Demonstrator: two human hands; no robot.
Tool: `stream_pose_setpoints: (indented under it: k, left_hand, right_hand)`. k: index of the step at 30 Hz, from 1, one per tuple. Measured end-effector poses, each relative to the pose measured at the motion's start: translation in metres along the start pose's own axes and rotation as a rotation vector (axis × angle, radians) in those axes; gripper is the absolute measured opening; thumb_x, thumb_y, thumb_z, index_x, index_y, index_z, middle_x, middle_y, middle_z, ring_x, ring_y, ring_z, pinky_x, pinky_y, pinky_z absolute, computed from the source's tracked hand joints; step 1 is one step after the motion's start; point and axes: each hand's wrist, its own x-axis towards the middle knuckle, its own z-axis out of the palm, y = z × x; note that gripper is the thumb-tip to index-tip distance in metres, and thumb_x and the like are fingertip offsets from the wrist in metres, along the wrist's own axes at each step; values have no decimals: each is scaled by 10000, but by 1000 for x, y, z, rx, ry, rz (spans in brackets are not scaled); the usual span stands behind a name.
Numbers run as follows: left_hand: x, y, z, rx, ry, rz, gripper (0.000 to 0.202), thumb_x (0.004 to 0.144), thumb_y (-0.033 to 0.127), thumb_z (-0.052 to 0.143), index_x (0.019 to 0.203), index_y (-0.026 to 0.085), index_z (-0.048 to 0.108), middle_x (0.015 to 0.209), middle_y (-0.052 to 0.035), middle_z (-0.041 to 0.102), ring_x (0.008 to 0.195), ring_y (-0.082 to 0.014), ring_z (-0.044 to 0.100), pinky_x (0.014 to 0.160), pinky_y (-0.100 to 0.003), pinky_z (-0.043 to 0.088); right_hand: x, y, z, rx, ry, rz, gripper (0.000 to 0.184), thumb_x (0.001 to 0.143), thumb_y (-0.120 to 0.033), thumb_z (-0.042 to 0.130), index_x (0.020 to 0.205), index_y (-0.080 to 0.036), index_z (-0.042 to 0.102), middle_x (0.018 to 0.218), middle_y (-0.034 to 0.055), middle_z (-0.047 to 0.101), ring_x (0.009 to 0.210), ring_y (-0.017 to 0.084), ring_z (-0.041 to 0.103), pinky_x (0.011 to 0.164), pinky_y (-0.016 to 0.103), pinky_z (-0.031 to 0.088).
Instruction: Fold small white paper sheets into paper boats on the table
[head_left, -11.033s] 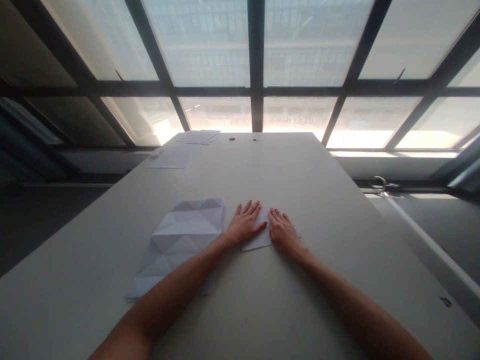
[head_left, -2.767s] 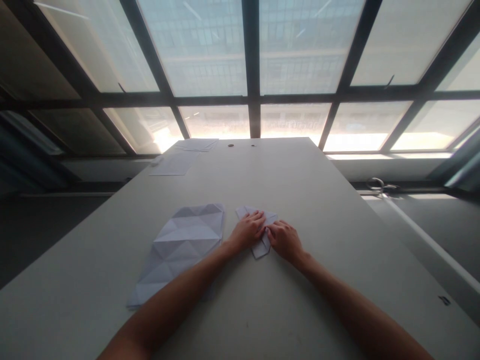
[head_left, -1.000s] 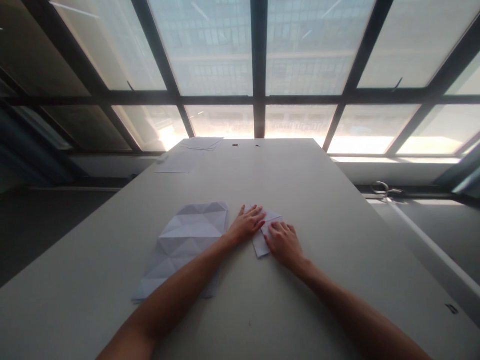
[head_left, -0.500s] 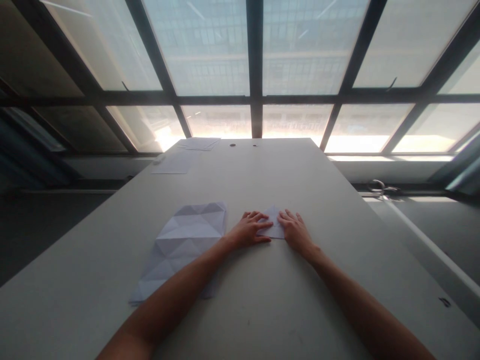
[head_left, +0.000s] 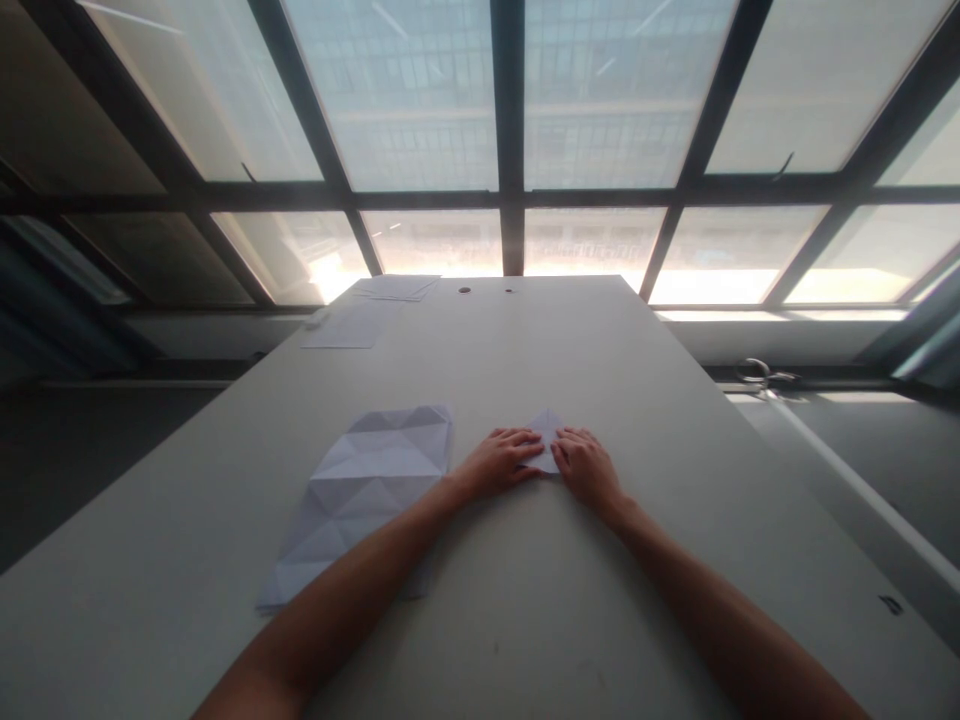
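Note:
A small folded piece of white paper lies on the grey table, its pointed tip showing between my two hands. My left hand rests on its left part with the fingers curled and pressed down. My right hand presses on its right part, fingers together and bent. Both hands touch the paper and nearly meet over it. Most of the folded paper is hidden under my fingers.
A larger creased white sheet lies flat to the left of my left forearm. Loose papers sit at the table's far left corner. A big window wall stands behind the table. A second table edge with scissors runs on the right.
The folded paper has been folded smaller over the last seconds. In the last half second my hands have drawn closer together over it, the right one sliding left.

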Motion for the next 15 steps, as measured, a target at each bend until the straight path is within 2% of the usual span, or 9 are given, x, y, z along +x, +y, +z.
stream_pose_setpoints:
  k: [5,9,12,15]
  left_hand:
    - [1,-1,0,23,38,-42,317,988,446,497,1242,332,650,1285,-42,623,1204,-215,554,1047,-381,399]
    - [1,-4,0,11,92,-99,299,997,440,475,1136,308,704,1123,-42,673,1073,-197,604,971,-345,436]
    - [1,-6,-1,-5,138,-129,317,1006,400,473,1209,249,663,1082,-58,702,1022,-202,627,932,-340,449]
    - [1,-6,-3,-10,175,-176,328,1025,339,437,1277,223,613,1035,-62,718,986,-201,644,911,-341,452]
  right_hand:
    - [-5,-13,-9,-60,-10,-40,447,1042,-379,322,1049,-180,722,1234,106,678,1177,208,580,1099,356,305]
    - [-8,-20,-16,-90,-33,-110,450,1002,-500,401,1101,-177,699,1201,123,679,1127,231,590,1033,353,355]
    - [-8,-19,-16,-89,-52,-143,353,1011,-390,419,1148,-187,674,1150,104,698,1086,211,604,992,322,369]
    - [-5,-13,-13,-106,-30,-58,341,1015,-233,369,1226,-192,633,1047,91,725,996,196,630,952,308,378]
